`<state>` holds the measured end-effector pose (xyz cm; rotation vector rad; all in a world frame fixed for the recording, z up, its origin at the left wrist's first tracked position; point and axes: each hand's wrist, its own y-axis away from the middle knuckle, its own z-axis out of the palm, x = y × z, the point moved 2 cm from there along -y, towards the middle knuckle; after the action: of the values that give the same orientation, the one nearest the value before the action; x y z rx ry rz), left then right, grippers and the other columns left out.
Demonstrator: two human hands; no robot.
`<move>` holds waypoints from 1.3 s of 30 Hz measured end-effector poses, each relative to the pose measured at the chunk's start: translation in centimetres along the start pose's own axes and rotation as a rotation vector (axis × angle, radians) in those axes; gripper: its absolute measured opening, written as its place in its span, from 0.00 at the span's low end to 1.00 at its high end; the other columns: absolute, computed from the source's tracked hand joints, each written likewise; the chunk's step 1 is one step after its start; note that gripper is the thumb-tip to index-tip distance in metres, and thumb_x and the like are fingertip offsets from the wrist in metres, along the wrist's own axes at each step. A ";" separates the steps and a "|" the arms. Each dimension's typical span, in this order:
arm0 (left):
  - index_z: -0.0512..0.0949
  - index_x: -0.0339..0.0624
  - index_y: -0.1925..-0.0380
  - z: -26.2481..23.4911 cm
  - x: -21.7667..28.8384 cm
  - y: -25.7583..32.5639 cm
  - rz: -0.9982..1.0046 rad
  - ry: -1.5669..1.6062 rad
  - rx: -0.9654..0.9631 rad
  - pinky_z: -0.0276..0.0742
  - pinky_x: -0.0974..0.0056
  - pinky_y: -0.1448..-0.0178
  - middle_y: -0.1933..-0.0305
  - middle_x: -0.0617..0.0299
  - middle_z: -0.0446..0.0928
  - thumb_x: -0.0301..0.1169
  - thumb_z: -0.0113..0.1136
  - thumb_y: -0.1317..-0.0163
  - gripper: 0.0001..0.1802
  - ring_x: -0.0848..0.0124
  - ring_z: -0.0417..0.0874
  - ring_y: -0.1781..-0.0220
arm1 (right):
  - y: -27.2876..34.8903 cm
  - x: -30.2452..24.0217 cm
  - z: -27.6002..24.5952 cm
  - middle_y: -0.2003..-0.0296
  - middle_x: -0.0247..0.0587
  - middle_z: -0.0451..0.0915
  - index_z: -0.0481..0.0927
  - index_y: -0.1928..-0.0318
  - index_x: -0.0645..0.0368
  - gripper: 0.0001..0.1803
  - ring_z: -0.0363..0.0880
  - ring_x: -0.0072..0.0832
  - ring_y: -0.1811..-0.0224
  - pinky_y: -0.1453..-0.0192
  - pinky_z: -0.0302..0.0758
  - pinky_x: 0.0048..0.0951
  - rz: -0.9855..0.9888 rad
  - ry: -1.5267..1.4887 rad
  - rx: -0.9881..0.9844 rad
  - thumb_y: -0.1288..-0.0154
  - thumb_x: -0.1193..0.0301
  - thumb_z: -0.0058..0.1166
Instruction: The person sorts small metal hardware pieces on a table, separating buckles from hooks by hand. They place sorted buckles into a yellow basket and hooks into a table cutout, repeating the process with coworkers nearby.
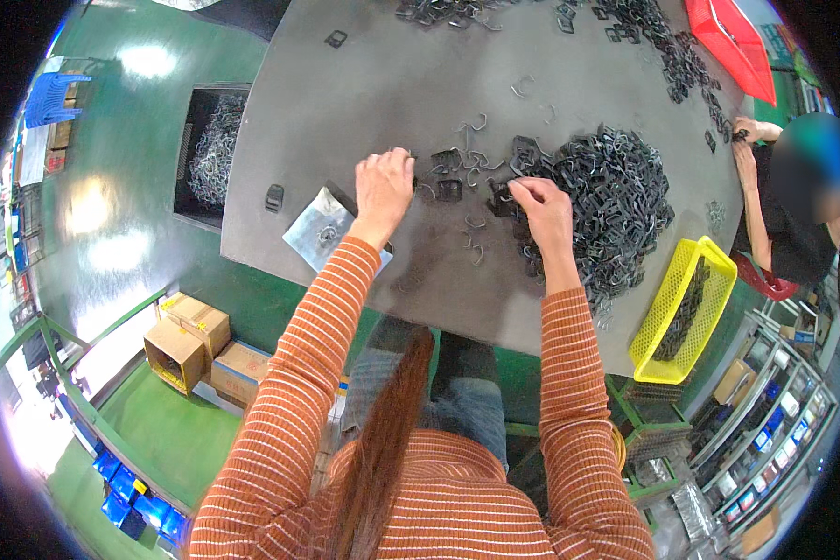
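My right hand (546, 213) is closed at the left edge of a large heap of black plastic buckles (611, 201), with thumb and finger pinched on a black buckle (502, 200). My left hand (385, 189) is closed above the grey table (299, 121), its fingers curled; whatever they hold is hidden. Between my hands lie loose black buckles (448, 190) and bent metal wire hooks (473, 175). Beside my left wrist, a clear plastic bag (313, 245) rests on the table with small metal pieces on or in it.
A yellow basket (646, 353) containing dark parts stands right of the heap, and a red bin (733, 56) at the far right. More buckles (686, 70) trail along the far edge. A co-worker's hands (749, 135) handle parts there. Left of the table sits a dark crate (185, 177) of metal hooks.
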<state>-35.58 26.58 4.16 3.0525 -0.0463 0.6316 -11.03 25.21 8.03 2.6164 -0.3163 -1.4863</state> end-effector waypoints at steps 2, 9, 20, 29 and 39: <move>0.77 0.42 0.64 -1.1 -0.3 -0.5 -0.036 0.181 0.067 0.72 0.56 0.54 0.71 0.57 0.78 0.34 0.54 0.41 0.09 0.60 0.78 0.62 | 0.0 0.6 -1.3 0.70 0.40 0.81 0.82 0.68 0.63 0.13 0.77 0.27 0.71 0.65 0.72 0.27 0.103 0.267 0.023 0.46 0.65 0.61; 0.78 0.43 0.62 -1.8 1.0 -1.1 -0.567 1.672 -0.377 0.74 0.71 0.62 0.75 0.66 0.75 0.41 0.55 0.37 0.14 0.79 0.77 0.67 | 0.9 0.9 -4.0 0.80 0.34 0.78 0.81 0.69 0.66 0.12 0.76 0.16 0.77 0.72 0.69 0.22 0.384 -0.143 -0.026 0.44 0.67 0.60; 0.79 0.39 0.68 1.9 3.5 -3.3 -0.141 0.212 -0.312 0.74 0.60 0.58 0.70 0.54 0.80 0.41 0.66 0.52 0.17 0.64 0.81 0.64 | 2.4 3.1 -6.4 0.76 0.28 0.78 0.81 0.63 0.61 0.09 0.72 0.14 0.75 0.71 0.68 0.17 0.345 -0.229 0.082 0.45 0.73 0.61; 0.78 0.43 0.70 -0.7 0.3 -3.9 -0.253 0.420 -0.379 0.60 0.75 0.74 0.75 0.73 0.73 0.32 0.64 0.45 0.07 0.84 0.65 0.78 | 0.7 3.5 -7.8 0.76 0.27 0.77 0.82 0.62 0.61 0.09 0.72 0.13 0.73 0.68 0.67 0.14 0.326 -0.206 0.093 0.43 0.71 0.60; 0.78 0.41 0.71 -1.2 2.5 -6.8 -0.284 0.769 -0.567 0.65 0.72 0.71 0.77 0.73 0.71 0.34 0.63 0.44 0.08 0.80 0.69 0.76 | -7.4 2.7 -6.2 0.62 0.39 0.80 0.74 0.53 0.58 0.18 0.80 0.29 0.64 0.71 0.71 0.25 0.352 -0.385 -0.270 0.40 0.62 0.56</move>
<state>-33.53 33.39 6.15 2.0709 0.1837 1.4088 -3.45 31.72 7.40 1.9408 -0.5353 -1.7475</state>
